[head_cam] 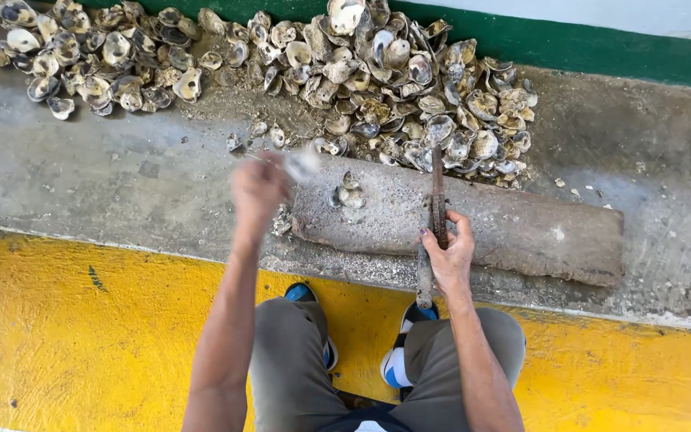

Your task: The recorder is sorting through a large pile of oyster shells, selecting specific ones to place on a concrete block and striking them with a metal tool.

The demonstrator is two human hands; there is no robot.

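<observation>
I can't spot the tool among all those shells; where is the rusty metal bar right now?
The rusty metal bar is in the right hand, right of centre, held over the long stone block, pointing toward the pile of shells.

Outdoor shellfish working spot, perhaps beside a dock: large heap of empty oyster shells (297, 72) on rough concrete ledge (81, 176), worn stone block (505, 228) as bench, yellow painted floor (81, 336), green wall stripe (601, 48).
</observation>
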